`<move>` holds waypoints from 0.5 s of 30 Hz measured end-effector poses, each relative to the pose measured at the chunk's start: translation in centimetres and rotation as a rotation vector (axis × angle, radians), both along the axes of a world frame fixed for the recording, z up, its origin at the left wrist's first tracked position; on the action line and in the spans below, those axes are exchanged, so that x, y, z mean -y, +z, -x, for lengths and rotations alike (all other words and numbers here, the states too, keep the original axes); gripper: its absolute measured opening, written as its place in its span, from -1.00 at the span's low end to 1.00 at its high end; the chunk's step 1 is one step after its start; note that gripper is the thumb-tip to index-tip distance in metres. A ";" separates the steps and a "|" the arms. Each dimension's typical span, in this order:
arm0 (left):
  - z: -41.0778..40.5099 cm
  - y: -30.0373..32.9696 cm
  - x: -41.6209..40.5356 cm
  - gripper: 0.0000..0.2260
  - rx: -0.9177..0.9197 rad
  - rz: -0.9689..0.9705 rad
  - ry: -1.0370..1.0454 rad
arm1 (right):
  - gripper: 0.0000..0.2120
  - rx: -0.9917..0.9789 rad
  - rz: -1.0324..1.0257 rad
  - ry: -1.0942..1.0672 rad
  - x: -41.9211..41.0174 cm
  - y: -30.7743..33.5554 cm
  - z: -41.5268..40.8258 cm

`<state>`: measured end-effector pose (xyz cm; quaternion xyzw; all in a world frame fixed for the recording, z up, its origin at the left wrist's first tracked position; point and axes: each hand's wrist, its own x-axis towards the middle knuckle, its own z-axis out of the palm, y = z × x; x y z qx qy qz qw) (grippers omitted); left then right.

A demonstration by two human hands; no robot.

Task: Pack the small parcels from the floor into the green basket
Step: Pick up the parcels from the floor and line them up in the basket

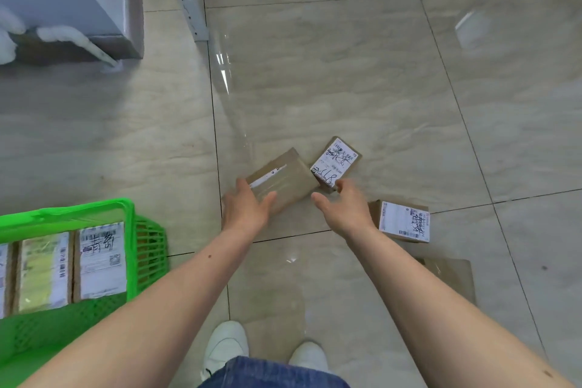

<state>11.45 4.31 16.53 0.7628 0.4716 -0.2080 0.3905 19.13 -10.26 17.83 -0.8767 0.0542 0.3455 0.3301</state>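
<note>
Two hands: both out over the glossy tiled floor (362,79), fingers spread wide, gripping nothing.
Left hand (247,205): fingertips over the near edge of the plain brown parcel (283,181); contact unclear.
Right hand (346,206): between the labelled parcel (335,164) beyond it and the third parcel (403,220) beside its wrist.
Parcels: flat cardboard rectangles, white printed labels.
Green basket (148,249): latticed plastic, left of the left hand, boxes already inside.
</note>
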 end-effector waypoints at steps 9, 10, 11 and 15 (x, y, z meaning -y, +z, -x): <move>-2.7 -13.3 -1.6 -0.10 -0.015 0.027 0.070 | -0.57 0.051 0.012 0.049 -1.5 -14.3 -4.2; -2.8 -14.1 -1.7 -0.07 -0.013 0.028 0.076 | -0.58 0.049 0.010 0.047 -1.6 -15.0 -4.4; -2.8 -14.6 -1.8 -0.05 -0.015 0.030 0.076 | -0.58 0.052 0.009 0.047 -1.7 -15.7 -4.4; -2.7 -15.8 -1.6 -0.06 0.011 -0.007 0.053 | -0.58 0.083 0.048 0.048 -2.4 -17.2 -4.4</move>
